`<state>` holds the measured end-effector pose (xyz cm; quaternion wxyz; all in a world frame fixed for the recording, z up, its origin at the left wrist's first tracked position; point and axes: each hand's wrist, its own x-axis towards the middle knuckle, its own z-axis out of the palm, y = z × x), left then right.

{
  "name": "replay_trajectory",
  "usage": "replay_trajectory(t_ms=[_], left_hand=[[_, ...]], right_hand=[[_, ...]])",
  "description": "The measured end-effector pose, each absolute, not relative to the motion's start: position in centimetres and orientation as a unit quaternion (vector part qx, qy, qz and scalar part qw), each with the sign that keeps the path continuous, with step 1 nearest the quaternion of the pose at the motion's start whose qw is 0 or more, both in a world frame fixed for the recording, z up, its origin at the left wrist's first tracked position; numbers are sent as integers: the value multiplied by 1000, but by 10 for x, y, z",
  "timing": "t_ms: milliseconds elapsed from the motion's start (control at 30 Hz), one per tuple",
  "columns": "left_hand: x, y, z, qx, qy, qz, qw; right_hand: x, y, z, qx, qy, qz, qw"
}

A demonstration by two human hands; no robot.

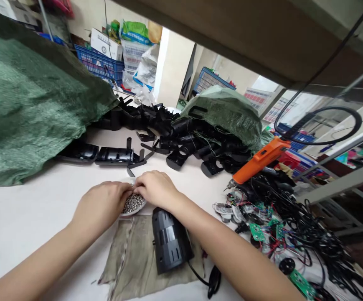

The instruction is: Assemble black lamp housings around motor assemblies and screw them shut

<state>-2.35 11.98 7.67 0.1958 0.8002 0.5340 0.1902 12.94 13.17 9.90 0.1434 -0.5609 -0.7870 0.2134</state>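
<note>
A small white bowl [140, 209] filled with silvery screws [133, 203] stands on the white table. Over its far part, my left hand [107, 198] and my right hand [156, 188] meet, fingertips bent together in a pinch. Whatever lies between the fingertips is too small to make out. Below my right wrist, a black cylindrical appliance housing [170, 242] lies on a greyish-brown cloth [131, 259]. A black cord [197, 274] comes out of its near end. My right forearm passes over its right side.
An orange electric screwdriver [261, 161] hangs at right above circuit boards [257, 232] and tangled black cables [313, 225]. Black plastic housings [114, 155] pile up at the back. Green woven sacks [37, 100] bulge in from the left. A shelf [231, 37] overhangs the table.
</note>
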Motion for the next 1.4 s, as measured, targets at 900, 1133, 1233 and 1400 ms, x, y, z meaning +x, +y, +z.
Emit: replay_trajectory(t_ms=[900,1133,1233,1400], left_hand=[[9,45,44,574,490,402,518],[18,47,37,580,474,461,475],[19,37,34,605,451,453,474],[14,18,32,677,422,402,450]], right_hand=[[214,32,63,-620,-554,378,407],[217,10,59,-578,-728,142,340],[222,3,59,-563,-768,63,299],[228,8,82,-555,-789,30,260]])
